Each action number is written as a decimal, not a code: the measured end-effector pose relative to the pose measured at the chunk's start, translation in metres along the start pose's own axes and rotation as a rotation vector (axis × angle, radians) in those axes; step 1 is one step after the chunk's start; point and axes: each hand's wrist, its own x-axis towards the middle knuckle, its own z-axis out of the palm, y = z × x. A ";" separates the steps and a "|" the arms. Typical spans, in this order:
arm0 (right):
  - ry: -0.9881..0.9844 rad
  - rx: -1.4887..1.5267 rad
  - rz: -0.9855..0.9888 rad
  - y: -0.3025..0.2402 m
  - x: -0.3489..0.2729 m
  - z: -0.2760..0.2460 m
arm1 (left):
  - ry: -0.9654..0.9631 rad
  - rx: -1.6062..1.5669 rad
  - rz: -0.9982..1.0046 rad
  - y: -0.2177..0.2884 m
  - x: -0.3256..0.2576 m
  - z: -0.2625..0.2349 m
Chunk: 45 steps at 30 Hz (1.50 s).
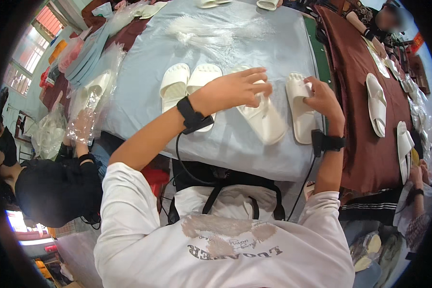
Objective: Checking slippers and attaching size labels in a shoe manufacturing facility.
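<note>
Right, here are both hands over a broad desk under pale blue-grey cloth. The left hand reaches across with its fingers bent and loosely parted, above the strap end of a blurred white open-toed slipper with a wide band; whether it grips that slipper, I cannot tell. That one lies aslant toward the near edge, its heel end swung to the right. Just beside it, close to the desk's right edge, the right hand pinches the strap of a second white open-toed slipper between thumb and fingers.

Over to the left, a pair of matching white slippers sits side by side, toes to the far edge, the left forearm covering part of one. Beyond them, toward the far edge, spreads a loose heap of clear plastic bags. Past the left edge, a person in a black top is by a clear bag with a white slipper inside.
</note>
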 end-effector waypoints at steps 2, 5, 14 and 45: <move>-0.106 0.067 0.021 -0.007 0.002 0.007 | 0.049 -0.009 0.052 -0.003 0.006 0.010; -0.159 0.164 -0.057 -0.017 0.011 0.020 | -0.016 -0.152 0.121 -0.001 0.013 0.023; -0.034 0.303 -0.253 -0.038 0.016 0.032 | -0.147 -0.309 -0.101 0.014 0.003 0.011; 0.294 1.165 -0.086 -0.043 -0.006 0.069 | 0.538 -1.016 -0.883 0.051 0.012 0.019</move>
